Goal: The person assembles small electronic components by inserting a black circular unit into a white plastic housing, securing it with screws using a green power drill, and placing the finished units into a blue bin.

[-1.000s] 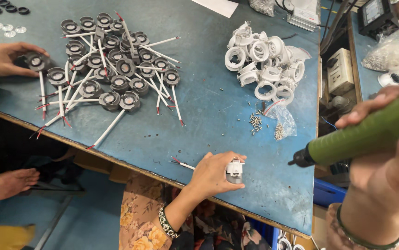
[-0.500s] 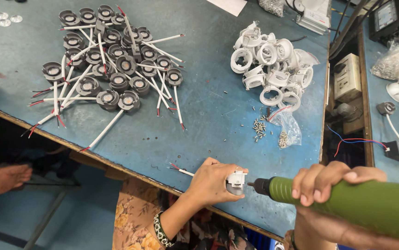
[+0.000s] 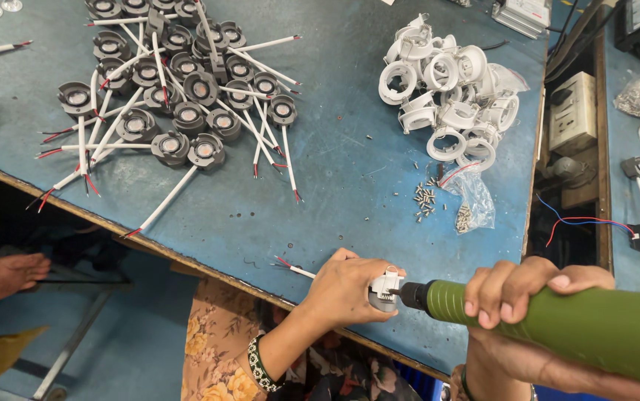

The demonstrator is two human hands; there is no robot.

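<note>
My left hand grips a small white lamp housing at the near edge of the blue table. A white cable with red-tipped wires sticks out to the left of that hand. My right hand holds a green electric screwdriver, its dark tip pressed against the housing. A small pile of loose screws lies beyond the hands, beside a clear plastic bag.
A heap of white ring housings sits at the back right. Several grey lamp modules with white cables spread over the left half. A switch box and wired parts lie at the right. A person's bare foot shows lower left.
My right hand has brought the green screwdriver down and left until its tip meets the housing in my left hand. The view has shifted; the other person's hands at the far left are gone.
</note>
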